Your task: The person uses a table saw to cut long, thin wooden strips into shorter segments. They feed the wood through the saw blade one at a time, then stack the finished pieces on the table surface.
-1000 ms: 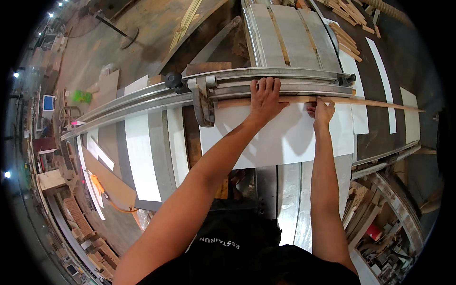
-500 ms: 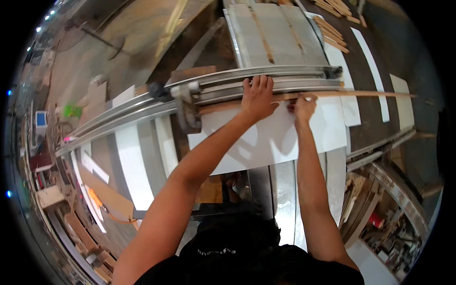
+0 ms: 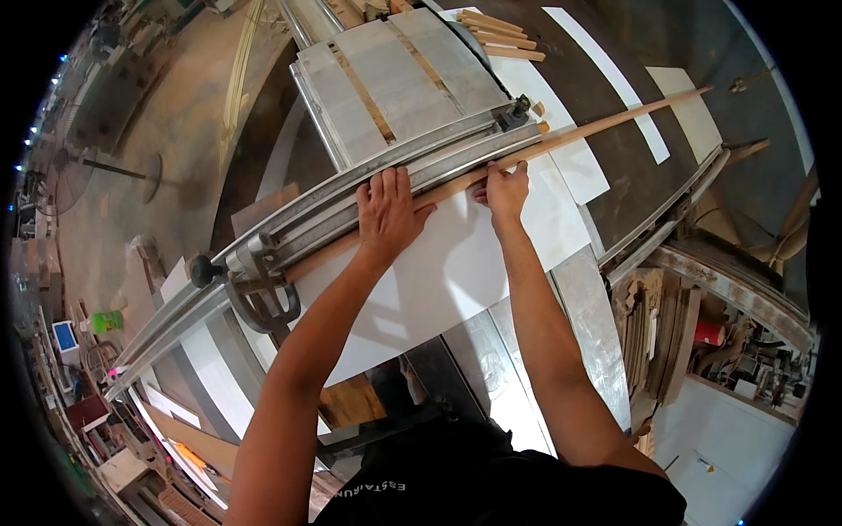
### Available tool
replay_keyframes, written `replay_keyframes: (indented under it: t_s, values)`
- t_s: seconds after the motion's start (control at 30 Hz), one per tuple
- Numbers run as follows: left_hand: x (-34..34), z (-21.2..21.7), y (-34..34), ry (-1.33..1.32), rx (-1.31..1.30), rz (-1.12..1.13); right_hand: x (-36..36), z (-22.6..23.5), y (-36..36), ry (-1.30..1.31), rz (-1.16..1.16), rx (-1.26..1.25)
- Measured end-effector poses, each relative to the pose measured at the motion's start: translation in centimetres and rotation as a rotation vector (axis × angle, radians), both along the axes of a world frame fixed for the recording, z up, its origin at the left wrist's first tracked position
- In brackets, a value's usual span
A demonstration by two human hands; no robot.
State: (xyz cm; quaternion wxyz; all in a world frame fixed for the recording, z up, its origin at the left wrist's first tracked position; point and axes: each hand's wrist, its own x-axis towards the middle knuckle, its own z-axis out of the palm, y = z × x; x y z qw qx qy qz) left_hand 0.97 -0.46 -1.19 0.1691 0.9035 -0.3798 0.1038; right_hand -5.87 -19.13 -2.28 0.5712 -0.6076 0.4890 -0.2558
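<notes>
A long, thin wooden strip (image 3: 605, 128) lies along a metal fence (image 3: 316, 230), on top of a large white board (image 3: 456, 254). My left hand (image 3: 386, 215) reaches across the strip, fingertips over the fence and thumb out to the right; it presses the strip against the fence. To its right, my right hand (image 3: 505, 193) has its fingers closed on the strip near the fence's right end. The strip runs past that end to the upper right. A metal stop (image 3: 259, 285) with a black knob (image 3: 204, 271) sits on the fence, left of my left hand.
Beyond the fence lies a grey metal table section (image 3: 395, 79) with two slots. Several short wood pieces (image 3: 502, 37) rest at the far right, near white strips (image 3: 605, 74) on a dark surface. Scrap boards (image 3: 658, 329) stand at lower right; a green object (image 3: 107, 322) lies left.
My view has turned, so the fence and strip now slant up to the right. Both hands stay at the strip, slightly farther apart; the right hand's fingers still close on it.
</notes>
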Motion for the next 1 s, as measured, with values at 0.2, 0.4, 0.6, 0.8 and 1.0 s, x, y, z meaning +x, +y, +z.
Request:
replay_keyframes:
  t_s: [0.2,0.4,0.6,0.8,1.0]
  values:
    - [-0.4,0.7,-1.9,0.010,0.055,-0.009,0.1,-0.6,1.1,0.072,-0.023,-0.113]
    - [-0.4,0.2,-7.9,-0.047,0.043,-0.026,0.5,-1.8,-0.3,0.180,-0.008,-0.339]
    - [-0.1,-0.5,-8.1,-0.062,0.106,-0.015,-0.3,-1.5,-0.6,0.123,0.051,-0.263]
    - [0.0,-0.5,-8.5,-0.116,0.133,-0.020,-6.4,-5.5,-13.1,0.158,0.176,-0.495]
    - [0.1,-1.5,-8.5,-0.136,0.086,-0.018,-4.0,0.2,-27.8,0.294,0.460,-1.001]
